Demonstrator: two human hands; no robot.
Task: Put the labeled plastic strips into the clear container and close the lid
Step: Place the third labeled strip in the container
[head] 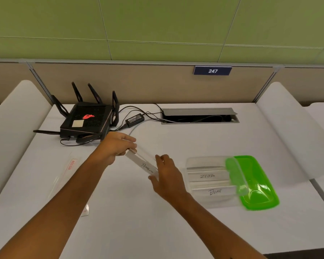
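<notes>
Head camera is looking down at a white tabletop in a room with a green wall. A tan divider is carrying a sign reading 247. A black router with a glowing red logo is sitting at the back.

The left hand is pinching the far end of the PENGUIN strip. The right hand is holding the near end between thumb and fingers, so both grips are closed on it.

Just to the right, the clear container is holding the ZEBRA strip and the BEAR strip. The green lid is leaning on its right end.

Worktop: router back left; loose strip left; PENGUIN strip centre; container right, ZEBRA strip behind BEAR strip inside, lid at its right end.
</notes>
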